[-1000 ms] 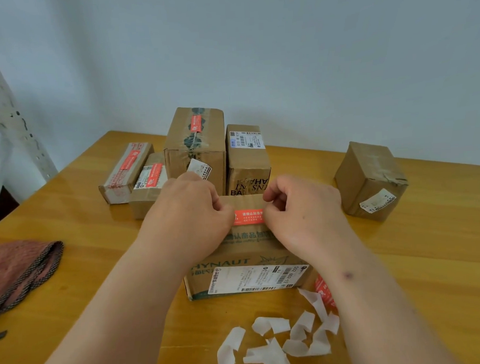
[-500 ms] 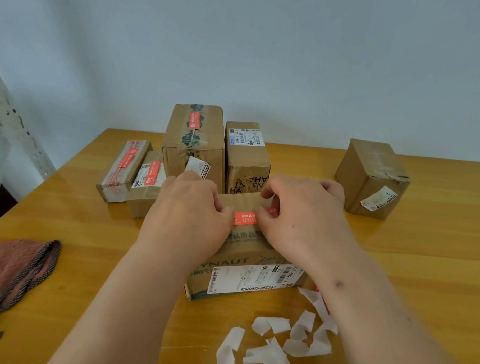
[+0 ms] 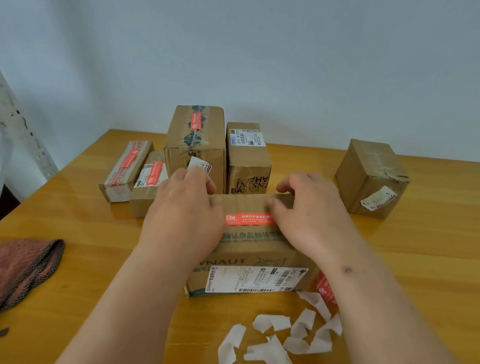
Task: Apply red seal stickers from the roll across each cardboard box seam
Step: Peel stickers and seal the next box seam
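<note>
Red seal sticker [image 3: 250, 218] lies on the box [image 3: 253, 252], both hands [image 3: 185, 211] [image 3: 306, 209] pressing it flat, fingers relaxed.

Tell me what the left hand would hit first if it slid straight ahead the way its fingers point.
Probably the tall taped box right behind the near box; the left hand points at its front face, though depth is unclear.

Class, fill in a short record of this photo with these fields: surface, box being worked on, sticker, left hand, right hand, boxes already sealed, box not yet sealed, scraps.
surface: wooden table
box being worked on: front box, nearest the person
sticker: red seal sticker lying across its top
left hand: left hand rests on the box, at the sticker's left end
right hand: right hand presses the sticker's right end
boxes already sealed: tall box, two flat boxes
box not yet sealed: right box, no red sticker visible
scraps: white backing papers
</note>
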A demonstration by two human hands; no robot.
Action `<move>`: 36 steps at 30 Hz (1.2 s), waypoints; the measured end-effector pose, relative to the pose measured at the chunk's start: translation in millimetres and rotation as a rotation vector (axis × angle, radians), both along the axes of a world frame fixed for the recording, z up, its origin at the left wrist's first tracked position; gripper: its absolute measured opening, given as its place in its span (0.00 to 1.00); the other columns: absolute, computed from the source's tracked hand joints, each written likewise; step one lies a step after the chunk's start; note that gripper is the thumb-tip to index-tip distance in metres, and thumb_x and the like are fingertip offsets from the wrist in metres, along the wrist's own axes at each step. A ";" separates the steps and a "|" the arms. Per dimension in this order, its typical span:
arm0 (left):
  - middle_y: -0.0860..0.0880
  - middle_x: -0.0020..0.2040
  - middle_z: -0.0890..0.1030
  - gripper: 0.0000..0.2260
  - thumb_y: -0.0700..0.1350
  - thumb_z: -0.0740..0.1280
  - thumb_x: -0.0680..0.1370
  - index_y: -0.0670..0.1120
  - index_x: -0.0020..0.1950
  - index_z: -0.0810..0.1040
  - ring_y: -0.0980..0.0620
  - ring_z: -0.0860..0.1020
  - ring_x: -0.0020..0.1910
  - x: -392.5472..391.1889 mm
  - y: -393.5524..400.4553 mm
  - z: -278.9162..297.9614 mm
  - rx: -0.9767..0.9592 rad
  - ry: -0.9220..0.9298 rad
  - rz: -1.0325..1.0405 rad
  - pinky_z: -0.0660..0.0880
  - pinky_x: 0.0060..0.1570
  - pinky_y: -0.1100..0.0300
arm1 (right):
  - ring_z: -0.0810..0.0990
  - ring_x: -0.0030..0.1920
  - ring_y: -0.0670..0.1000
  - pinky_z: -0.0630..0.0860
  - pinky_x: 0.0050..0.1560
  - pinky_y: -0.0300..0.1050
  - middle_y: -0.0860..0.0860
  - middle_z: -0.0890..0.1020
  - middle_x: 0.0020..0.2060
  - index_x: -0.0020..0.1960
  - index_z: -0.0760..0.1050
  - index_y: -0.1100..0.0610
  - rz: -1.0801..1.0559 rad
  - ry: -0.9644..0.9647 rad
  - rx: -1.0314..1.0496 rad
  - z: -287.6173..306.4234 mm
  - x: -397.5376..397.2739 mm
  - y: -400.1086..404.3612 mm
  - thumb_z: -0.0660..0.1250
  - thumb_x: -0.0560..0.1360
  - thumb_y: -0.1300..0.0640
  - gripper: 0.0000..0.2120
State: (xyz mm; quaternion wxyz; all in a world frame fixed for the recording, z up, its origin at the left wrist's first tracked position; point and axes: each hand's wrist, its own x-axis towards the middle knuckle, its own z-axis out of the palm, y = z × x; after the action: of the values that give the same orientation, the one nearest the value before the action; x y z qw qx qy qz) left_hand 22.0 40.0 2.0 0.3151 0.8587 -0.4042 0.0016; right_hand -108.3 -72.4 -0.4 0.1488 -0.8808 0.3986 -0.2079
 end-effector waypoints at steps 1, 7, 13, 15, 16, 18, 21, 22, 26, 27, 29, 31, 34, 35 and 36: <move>0.55 0.49 0.70 0.08 0.52 0.66 0.77 0.53 0.50 0.69 0.53 0.69 0.50 -0.4 -0.4 -0.5 0.016 0.001 -0.001 0.67 0.46 0.59 | 0.68 0.56 0.47 0.67 0.53 0.40 0.44 0.68 0.50 0.59 0.72 0.48 -0.003 -0.006 0.004 0.1 -0.1 -1.0 0.62 0.78 0.52 0.10; 0.55 0.54 0.68 0.20 0.65 0.66 0.71 0.55 0.54 0.66 0.52 0.68 0.55 -5.2 0.0 -1.5 0.055 0.027 -0.040 0.71 0.56 0.53 | 0.68 0.59 0.47 0.70 0.54 0.44 0.43 0.72 0.56 0.63 0.70 0.46 0.060 0.060 0.020 5.3 -5.3 6.3 0.62 0.73 0.37 0.22; 0.57 0.53 0.70 0.14 0.47 0.71 0.72 0.55 0.52 0.68 0.52 0.70 0.55 -1.3 10.7 -4.1 -0.033 0.147 -0.080 0.70 0.49 0.59 | 0.67 0.61 0.48 0.68 0.56 0.43 0.42 0.70 0.56 0.64 0.69 0.45 0.083 0.027 0.090 6.7 -12.7 5.2 0.65 0.72 0.49 0.20; 0.56 0.52 0.71 0.13 0.48 0.70 0.73 0.55 0.52 0.69 0.52 0.70 0.53 -1.7 11.2 -5.0 -0.082 0.172 -0.069 0.70 0.47 0.59 | 0.67 0.60 0.48 0.68 0.56 0.43 0.42 0.70 0.55 0.64 0.69 0.45 0.086 0.013 0.081 5.1 -11.3 5.4 0.64 0.73 0.48 0.19; 0.56 0.52 0.70 0.14 0.51 0.71 0.73 0.55 0.53 0.68 0.53 0.70 0.53 -3.0 10.4 -5.9 -0.072 0.141 -0.062 0.69 0.49 0.59 | 0.67 0.60 0.48 0.68 0.55 0.43 0.42 0.70 0.55 0.64 0.69 0.45 0.086 0.018 0.062 3.7 -10.3 6.5 0.65 0.73 0.47 0.19; 0.57 0.53 0.69 0.15 0.51 0.71 0.73 0.55 0.54 0.68 0.53 0.68 0.55 -4.6 8.9 -8.0 -0.045 0.098 -0.062 0.68 0.51 0.60 | 0.66 0.60 0.49 0.66 0.54 0.41 0.42 0.70 0.55 0.63 0.70 0.45 0.077 0.023 0.046 0.5 -9.1 6.3 0.64 0.75 0.48 0.18; 0.55 0.52 0.71 0.13 0.40 0.66 0.75 0.55 0.53 0.70 0.52 0.72 0.53 1.8 7.1 -9.7 -0.108 0.186 -0.060 0.70 0.42 0.62 | 0.70 0.60 0.50 0.70 0.57 0.44 0.43 0.73 0.55 0.61 0.72 0.47 0.032 -0.042 0.066 -0.1 -6.4 3.7 0.62 0.76 0.51 0.14; 0.54 0.53 0.71 0.14 0.38 0.64 0.75 0.54 0.54 0.70 0.51 0.72 0.53 3.9 6.5 -10.3 -0.121 0.199 -0.049 0.70 0.41 0.63 | 0.71 0.59 0.50 0.72 0.58 0.46 0.43 0.74 0.55 0.61 0.72 0.47 0.020 -0.046 0.055 0.2 -4.6 3.3 0.62 0.76 0.49 0.14; 0.52 0.58 0.70 0.17 0.36 0.63 0.75 0.56 0.57 0.70 0.49 0.71 0.57 10.2 5.8 -14.5 -0.136 0.229 -0.041 0.76 0.52 0.53 | 0.67 0.63 0.51 0.67 0.60 0.45 0.46 0.71 0.61 0.64 0.70 0.48 0.023 0.009 0.057 1.0 -0.3 4.3 0.62 0.77 0.52 0.16; 0.52 0.58 0.70 0.17 0.36 0.62 0.75 0.56 0.59 0.70 0.49 0.71 0.56 12.3 7.4 -15.5 -0.151 0.263 -0.026 0.75 0.52 0.52 | 0.67 0.64 0.51 0.68 0.59 0.44 0.47 0.69 0.63 0.65 0.69 0.49 0.011 -0.005 0.079 1.6 -2.1 3.0 0.61 0.78 0.55 0.16; 0.52 0.58 0.72 0.16 0.38 0.61 0.77 0.55 0.61 0.71 0.51 0.73 0.55 18.0 12.4 -18.9 -0.194 0.374 0.027 0.75 0.50 0.54 | 0.72 0.59 0.50 0.69 0.53 0.41 0.49 0.68 0.64 0.68 0.67 0.51 -0.047 -0.020 0.126 2.1 -8.5 -0.6 0.58 0.80 0.53 0.17; 0.52 0.56 0.76 0.10 0.48 0.62 0.80 0.54 0.61 0.72 0.51 0.76 0.53 20.3 16.9 -21.0 -0.170 0.453 0.077 0.77 0.48 0.53 | 0.73 0.49 0.48 0.68 0.43 0.40 0.50 0.72 0.57 0.69 0.65 0.52 -0.081 0.071 0.176 1.5 -12.0 -1.0 0.56 0.79 0.43 0.21; 0.52 0.47 0.80 0.12 0.58 0.58 0.81 0.53 0.55 0.75 0.52 0.78 0.46 11.5 21.1 -20.2 -0.112 0.564 0.061 0.73 0.38 0.58 | 0.74 0.45 0.47 0.70 0.39 0.41 0.46 0.74 0.47 0.70 0.63 0.52 -0.032 0.121 0.246 0.7 -13.8 3.2 0.54 0.78 0.37 0.27; 0.52 0.45 0.80 0.13 0.58 0.58 0.80 0.53 0.52 0.76 0.53 0.78 0.45 8.4 22.0 -17.8 -0.146 0.575 0.060 0.73 0.37 0.58 | 0.75 0.47 0.47 0.72 0.42 0.43 0.45 0.74 0.48 0.70 0.62 0.51 -0.023 0.078 0.258 2.4 -15.0 4.4 0.54 0.77 0.36 0.27; 0.51 0.45 0.80 0.13 0.58 0.58 0.80 0.52 0.50 0.77 0.52 0.78 0.45 7.1 23.2 -14.9 -0.203 0.591 0.071 0.74 0.38 0.57 | 0.76 0.47 0.47 0.73 0.43 0.43 0.44 0.74 0.48 0.68 0.63 0.50 -0.028 0.020 0.277 5.8 -17.1 5.7 0.54 0.77 0.35 0.26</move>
State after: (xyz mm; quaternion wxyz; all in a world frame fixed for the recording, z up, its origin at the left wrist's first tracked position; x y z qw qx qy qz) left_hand 29.1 63.3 -12.9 0.5029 0.7997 -0.2628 -0.1965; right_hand -125.5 -66.7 5.4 0.2620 -0.8482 0.4372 -0.1445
